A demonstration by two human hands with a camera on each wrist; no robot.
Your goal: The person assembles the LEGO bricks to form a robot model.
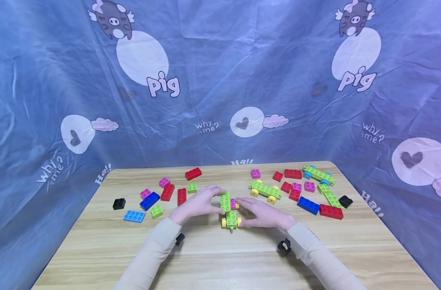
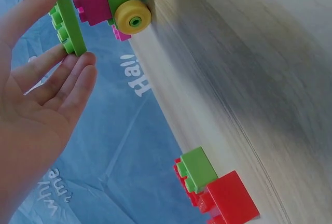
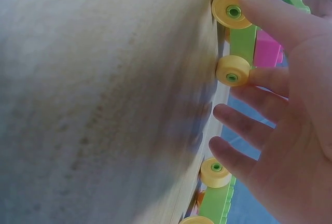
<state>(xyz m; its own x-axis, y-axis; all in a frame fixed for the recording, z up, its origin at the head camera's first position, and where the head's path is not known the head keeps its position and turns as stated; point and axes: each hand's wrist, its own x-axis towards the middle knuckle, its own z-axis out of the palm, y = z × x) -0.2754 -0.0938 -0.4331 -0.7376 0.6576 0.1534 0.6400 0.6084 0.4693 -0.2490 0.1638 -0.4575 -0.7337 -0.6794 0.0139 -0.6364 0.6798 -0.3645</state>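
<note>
My left hand (image 1: 200, 203) pinches a flat green studded plate (image 1: 225, 202) between thumb and fingertips. The left wrist view shows this plate (image 2: 70, 22) tilted and apart from the pink brick (image 2: 93, 0). That pink brick sits on a green toy car base (image 1: 231, 220) with yellow wheels, which stands on the table. From the right side, my right hand (image 1: 264, 212) holds the car base, thumb on one yellow wheel (image 3: 232, 7) and index finger by the other wheel (image 3: 232, 71). The other fingers of that hand are spread, touching nothing visible.
A second green car base (image 1: 265, 191) with yellow wheels stands to the right, and one with blue wheels (image 1: 318, 175) behind it. Loose bricks lie on both sides, including a light blue brick (image 1: 134, 216) and a red brick (image 1: 331, 211). A patterned blue cloth (image 1: 206, 96) hangs behind the table.
</note>
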